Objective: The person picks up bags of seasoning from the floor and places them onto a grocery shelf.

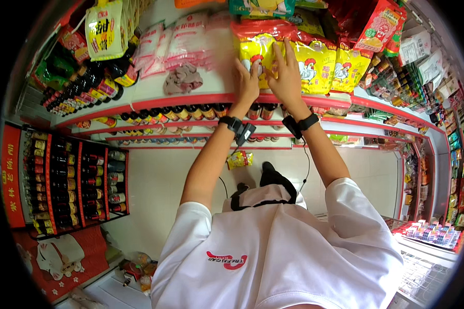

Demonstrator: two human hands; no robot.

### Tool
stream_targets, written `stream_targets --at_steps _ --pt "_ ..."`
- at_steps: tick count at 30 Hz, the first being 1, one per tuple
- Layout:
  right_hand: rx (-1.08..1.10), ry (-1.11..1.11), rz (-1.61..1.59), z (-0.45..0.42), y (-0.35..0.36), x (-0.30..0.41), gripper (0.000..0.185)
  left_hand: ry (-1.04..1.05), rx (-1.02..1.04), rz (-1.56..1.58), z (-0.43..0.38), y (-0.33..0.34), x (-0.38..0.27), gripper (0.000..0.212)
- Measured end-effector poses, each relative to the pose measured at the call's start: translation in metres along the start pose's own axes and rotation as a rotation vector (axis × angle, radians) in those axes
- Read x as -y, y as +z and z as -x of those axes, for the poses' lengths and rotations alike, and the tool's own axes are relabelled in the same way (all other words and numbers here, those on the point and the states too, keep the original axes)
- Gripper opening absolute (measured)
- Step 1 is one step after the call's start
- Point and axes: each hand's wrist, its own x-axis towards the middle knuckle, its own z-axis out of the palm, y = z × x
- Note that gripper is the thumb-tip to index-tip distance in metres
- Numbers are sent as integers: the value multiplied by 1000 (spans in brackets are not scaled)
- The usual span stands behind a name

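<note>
A yellow bag with a red top and a printed hen stands upright on the top shelf. At its left edge is my left hand, the thumb across the front and the other fingers partly hidden. My right hand rests on the bag's right side, fingers spread and extended. Matching yellow bags stand in a row just to the right. Left of my hands lie clear packets of white granules and a crumpled greyish cloth. Each wrist wears a black strap with a small device.
The red shelf edge runs below my hands, with dark-capped bottles on the shelf beneath. A yellow-red packet lies on the tiled floor near my feet. A bottle rack stands at left; hanging packets are at upper left.
</note>
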Motion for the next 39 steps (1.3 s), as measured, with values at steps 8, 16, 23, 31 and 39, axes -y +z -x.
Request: stream_targets --at_steps 8,16,23,31,39 --pt "3 71 -121 27 -38 -15 50 66 19 -23 -1 -7 -9 73" --pt "219 244 136 62 -58 -85 30 251 -64 -195 13 -22 -14 87" --pt "340 74 161 63 -52 -104 20 481 -18 -498 28 -22 -7 89" --pt "203 -50 128 54 -28 -123 18 332 76 -403 29 -18 6 91" --pt "157 -20 141 48 -13 -126 18 397 55 -360 27 -17 11 91"
